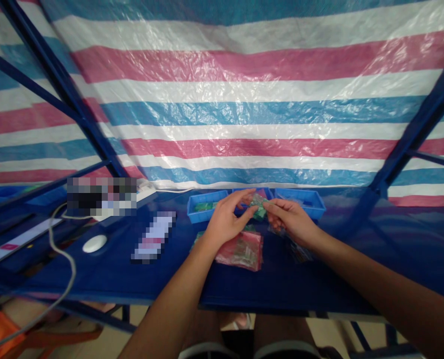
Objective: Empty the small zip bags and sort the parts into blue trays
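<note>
**Green packet [259,211] held up in front of the trays, right hand pinching, left hand at its other side**

Right hand [295,222]: thumb and index closed on the packet's right edge, other fingers curled under. Left hand [227,218]: thumb against the packet's left side, index reaching toward its top edge, gap between the two. Can't tell if the left is actually gripping.

Packet is clear plastic with green showing; contents too blurred to read. It's above the table, between the hands.

Below the left hand: pink packets [241,252] lying flat on the blue table [281,291], some green at their far edge. Below the right hand: clear packets [299,251], dark inside, partly hidden by the wrist.

Just beyond the hands, three blue trays in a row. Left tray [203,216] has green pieces in it. Middle tray [269,192] is mostly behind the hands, some pink showing. Right tray [316,213] has contents I can't identify.

Left of the forearm: a phone-shaped item [155,237], pixelated; then a white oval object [94,243]; then a pale cable [72,271] hanging over the table's near edge.

Backdrop: striped plastic sheet [244,112] behind blue frame posts [412,132].
</note>
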`<action>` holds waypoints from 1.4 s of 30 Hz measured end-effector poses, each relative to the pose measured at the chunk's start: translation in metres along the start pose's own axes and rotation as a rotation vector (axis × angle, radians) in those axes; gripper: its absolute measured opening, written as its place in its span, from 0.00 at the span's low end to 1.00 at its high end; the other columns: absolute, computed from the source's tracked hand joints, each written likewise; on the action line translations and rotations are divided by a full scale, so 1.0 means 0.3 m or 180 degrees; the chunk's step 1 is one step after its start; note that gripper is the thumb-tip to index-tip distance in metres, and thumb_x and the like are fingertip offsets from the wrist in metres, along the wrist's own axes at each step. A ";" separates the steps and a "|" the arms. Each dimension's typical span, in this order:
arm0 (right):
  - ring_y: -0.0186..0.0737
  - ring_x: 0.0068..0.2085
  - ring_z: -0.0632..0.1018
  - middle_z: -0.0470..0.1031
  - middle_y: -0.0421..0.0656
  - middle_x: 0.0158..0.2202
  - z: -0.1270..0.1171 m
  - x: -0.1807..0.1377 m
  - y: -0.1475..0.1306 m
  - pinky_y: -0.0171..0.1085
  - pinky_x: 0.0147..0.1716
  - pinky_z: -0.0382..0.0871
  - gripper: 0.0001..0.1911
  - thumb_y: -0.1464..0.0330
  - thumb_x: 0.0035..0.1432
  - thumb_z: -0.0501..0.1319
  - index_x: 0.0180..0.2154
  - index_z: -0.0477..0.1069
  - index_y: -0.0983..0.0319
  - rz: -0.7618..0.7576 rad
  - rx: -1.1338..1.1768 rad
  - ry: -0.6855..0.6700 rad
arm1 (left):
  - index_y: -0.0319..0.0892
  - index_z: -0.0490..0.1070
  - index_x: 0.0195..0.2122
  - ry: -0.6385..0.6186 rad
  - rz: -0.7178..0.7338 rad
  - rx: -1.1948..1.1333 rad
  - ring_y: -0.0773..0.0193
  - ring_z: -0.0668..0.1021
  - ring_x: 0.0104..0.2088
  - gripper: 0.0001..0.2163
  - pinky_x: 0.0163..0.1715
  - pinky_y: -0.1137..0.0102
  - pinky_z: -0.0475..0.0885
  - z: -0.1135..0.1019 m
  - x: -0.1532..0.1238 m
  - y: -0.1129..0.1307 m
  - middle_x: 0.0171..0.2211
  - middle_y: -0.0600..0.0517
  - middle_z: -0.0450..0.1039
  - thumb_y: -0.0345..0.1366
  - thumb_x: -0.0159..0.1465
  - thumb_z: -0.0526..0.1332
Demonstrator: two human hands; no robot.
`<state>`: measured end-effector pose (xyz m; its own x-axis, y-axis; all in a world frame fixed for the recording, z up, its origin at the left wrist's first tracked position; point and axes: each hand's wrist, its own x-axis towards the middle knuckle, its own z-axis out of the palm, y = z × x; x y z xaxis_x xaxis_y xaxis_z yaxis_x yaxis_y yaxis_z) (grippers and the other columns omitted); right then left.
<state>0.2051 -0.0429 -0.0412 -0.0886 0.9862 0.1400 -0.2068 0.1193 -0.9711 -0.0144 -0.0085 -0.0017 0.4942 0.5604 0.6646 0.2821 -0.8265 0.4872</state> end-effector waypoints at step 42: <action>0.35 0.24 0.76 0.80 0.41 0.28 0.020 -0.018 -0.014 0.35 0.24 0.70 0.19 0.51 0.57 0.75 0.33 0.78 0.59 -0.0299 -0.0458 0.0049 | 0.45 0.72 0.56 0.0054 -0.0254 -0.0347 0.60 0.84 0.40 0.16 0.46 0.65 0.79 -0.006 -0.016 -0.011 0.43 0.49 0.84 0.40 0.69 0.68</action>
<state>0.2007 -0.0494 -0.0367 -0.0601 0.9715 0.2295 -0.0717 0.2251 -0.9717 -0.0193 -0.0084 -0.0054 0.4597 0.6258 0.6302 0.2284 -0.7690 0.5970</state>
